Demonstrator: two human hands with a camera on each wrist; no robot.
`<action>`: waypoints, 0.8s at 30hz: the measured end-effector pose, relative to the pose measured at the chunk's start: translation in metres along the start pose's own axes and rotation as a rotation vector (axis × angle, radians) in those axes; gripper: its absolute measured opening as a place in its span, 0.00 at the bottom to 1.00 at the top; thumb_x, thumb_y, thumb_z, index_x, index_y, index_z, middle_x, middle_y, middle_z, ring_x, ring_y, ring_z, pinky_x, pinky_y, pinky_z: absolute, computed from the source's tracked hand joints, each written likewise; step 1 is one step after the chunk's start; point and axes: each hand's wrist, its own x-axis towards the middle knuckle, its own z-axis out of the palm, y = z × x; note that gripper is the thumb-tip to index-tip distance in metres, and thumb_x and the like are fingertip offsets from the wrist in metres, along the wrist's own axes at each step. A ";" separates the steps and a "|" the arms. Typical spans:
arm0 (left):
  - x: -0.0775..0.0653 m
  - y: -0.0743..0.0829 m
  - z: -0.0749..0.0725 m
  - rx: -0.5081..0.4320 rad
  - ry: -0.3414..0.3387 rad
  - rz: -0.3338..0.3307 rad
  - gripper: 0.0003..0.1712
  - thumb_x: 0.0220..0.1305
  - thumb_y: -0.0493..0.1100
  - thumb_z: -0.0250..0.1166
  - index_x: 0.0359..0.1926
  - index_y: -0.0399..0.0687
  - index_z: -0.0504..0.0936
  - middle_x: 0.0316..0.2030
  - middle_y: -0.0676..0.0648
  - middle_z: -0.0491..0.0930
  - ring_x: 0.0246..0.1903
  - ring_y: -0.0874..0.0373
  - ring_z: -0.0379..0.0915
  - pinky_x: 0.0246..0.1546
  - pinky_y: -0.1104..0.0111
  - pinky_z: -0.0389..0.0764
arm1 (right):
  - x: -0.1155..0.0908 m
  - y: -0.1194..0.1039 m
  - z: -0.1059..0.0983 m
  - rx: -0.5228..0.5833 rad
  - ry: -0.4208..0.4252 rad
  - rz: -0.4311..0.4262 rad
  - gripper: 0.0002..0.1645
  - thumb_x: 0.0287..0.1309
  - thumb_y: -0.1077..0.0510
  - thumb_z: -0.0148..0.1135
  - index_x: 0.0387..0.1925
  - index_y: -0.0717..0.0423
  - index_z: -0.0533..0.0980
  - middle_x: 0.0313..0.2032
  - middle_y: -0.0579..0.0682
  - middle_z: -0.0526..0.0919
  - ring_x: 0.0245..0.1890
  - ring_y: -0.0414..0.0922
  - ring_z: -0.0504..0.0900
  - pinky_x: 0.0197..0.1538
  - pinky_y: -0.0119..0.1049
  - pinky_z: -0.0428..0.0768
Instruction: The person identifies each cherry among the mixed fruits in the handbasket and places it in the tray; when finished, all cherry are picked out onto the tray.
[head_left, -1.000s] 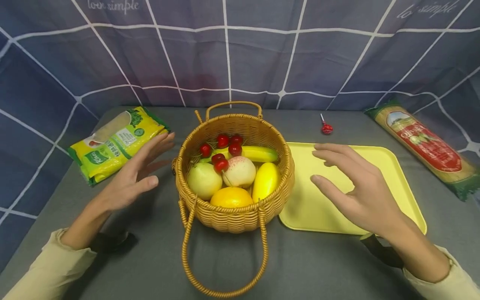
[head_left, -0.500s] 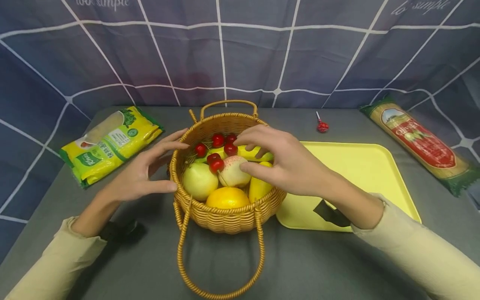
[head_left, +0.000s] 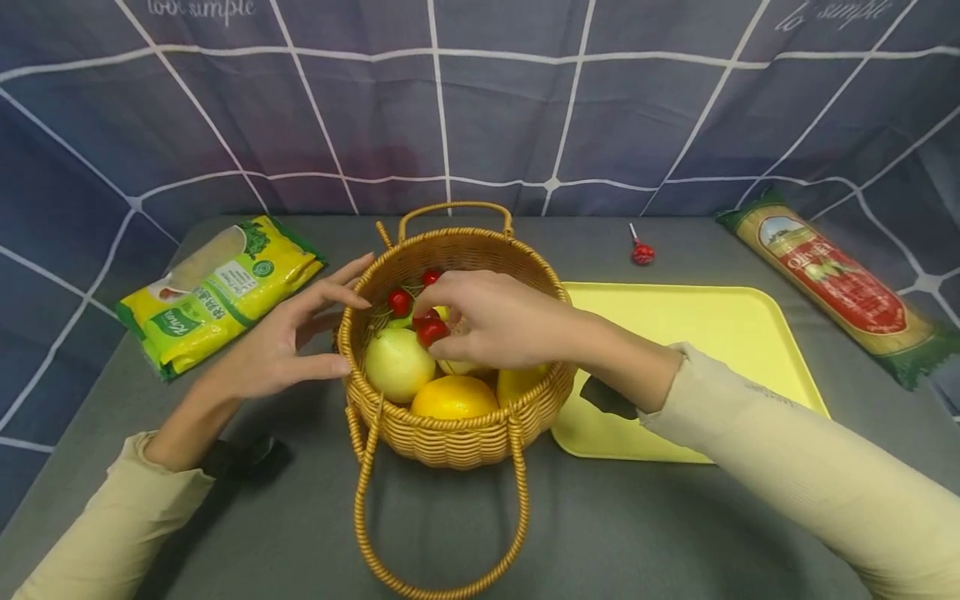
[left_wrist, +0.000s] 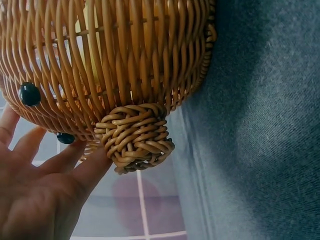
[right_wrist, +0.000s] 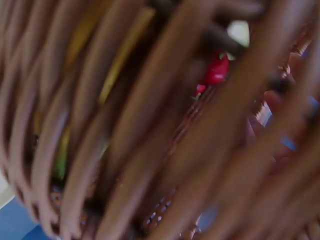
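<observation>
A round wicker basket (head_left: pixel 457 442) holds artificial-looking fruit. My right hand (head_left: pixel 510 321) reaches in over its right rim, thumb and curled fingers around the red cherries (head_left: pixel 432 332). Beside them lies a green pear (head_left: pixel 399 365), with an orange lemon-like fruit (head_left: pixel 455 397) in front. A yellow fruit (head_left: pixel 521 383) and a pale peach are partly hidden under the right hand. My left hand (head_left: pixel 288 342) rests against the basket's left side, fingers extended. In the left wrist view, those fingers (left_wrist: pixel 55 165) lie by a woven knob (left_wrist: pixel 135 137) and dark beads. Basket weave fills the right wrist view.
A yellow tray (head_left: pixel 690 333) lies right of the basket, partly under the right forearm. Behind it is a red lollipop (head_left: pixel 642 252). A pasta pack (head_left: pixel 832 279) lies far right, a yellow-green food bag (head_left: pixel 221 292) at left. One basket handle (head_left: pixel 442 593) folds toward the front.
The right hand has swung left from above the tray into the basket, onto the cherries. The left hand has moved right, up against the basket's side.
</observation>
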 end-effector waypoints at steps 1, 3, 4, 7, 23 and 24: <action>0.000 0.000 0.000 0.003 0.004 0.000 0.28 0.55 0.27 0.69 0.57 0.31 0.69 0.77 0.48 0.47 0.74 0.48 0.45 0.64 0.71 0.63 | 0.002 0.000 0.001 -0.007 -0.014 0.012 0.21 0.61 0.54 0.66 0.55 0.54 0.78 0.45 0.46 0.79 0.37 0.42 0.78 0.45 0.35 0.74; 0.001 0.000 0.000 0.015 0.010 0.002 0.28 0.55 0.28 0.70 0.56 0.32 0.70 0.77 0.48 0.48 0.74 0.49 0.46 0.63 0.71 0.64 | 0.006 0.000 0.004 -0.024 -0.041 0.037 0.22 0.61 0.53 0.66 0.56 0.53 0.78 0.45 0.46 0.79 0.37 0.41 0.76 0.45 0.35 0.73; 0.001 -0.001 0.000 0.021 0.013 0.002 0.28 0.54 0.28 0.70 0.55 0.32 0.71 0.77 0.49 0.48 0.74 0.49 0.46 0.63 0.71 0.65 | 0.007 0.000 0.005 -0.025 -0.059 0.054 0.22 0.62 0.53 0.66 0.57 0.53 0.78 0.45 0.45 0.79 0.37 0.41 0.75 0.45 0.35 0.73; 0.003 -0.001 -0.001 0.022 0.013 0.007 0.28 0.53 0.28 0.71 0.54 0.32 0.71 0.77 0.49 0.49 0.74 0.49 0.47 0.63 0.70 0.65 | 0.011 0.000 0.008 -0.015 -0.107 0.099 0.24 0.62 0.53 0.65 0.59 0.52 0.76 0.45 0.45 0.79 0.39 0.42 0.75 0.46 0.37 0.73; 0.006 -0.003 -0.003 -0.020 0.006 0.037 0.26 0.53 0.28 0.72 0.52 0.31 0.72 0.76 0.45 0.51 0.72 0.48 0.51 0.62 0.70 0.68 | 0.017 0.006 0.020 -0.051 -0.124 0.049 0.12 0.62 0.58 0.64 0.48 0.51 0.79 0.37 0.47 0.76 0.42 0.43 0.72 0.44 0.36 0.71; 0.006 -0.003 -0.003 -0.024 0.006 0.036 0.26 0.53 0.28 0.72 0.51 0.32 0.72 0.76 0.45 0.51 0.72 0.49 0.51 0.62 0.71 0.68 | 0.017 0.006 0.020 -0.051 -0.121 0.052 0.12 0.62 0.58 0.65 0.48 0.50 0.79 0.38 0.46 0.76 0.42 0.43 0.72 0.45 0.36 0.72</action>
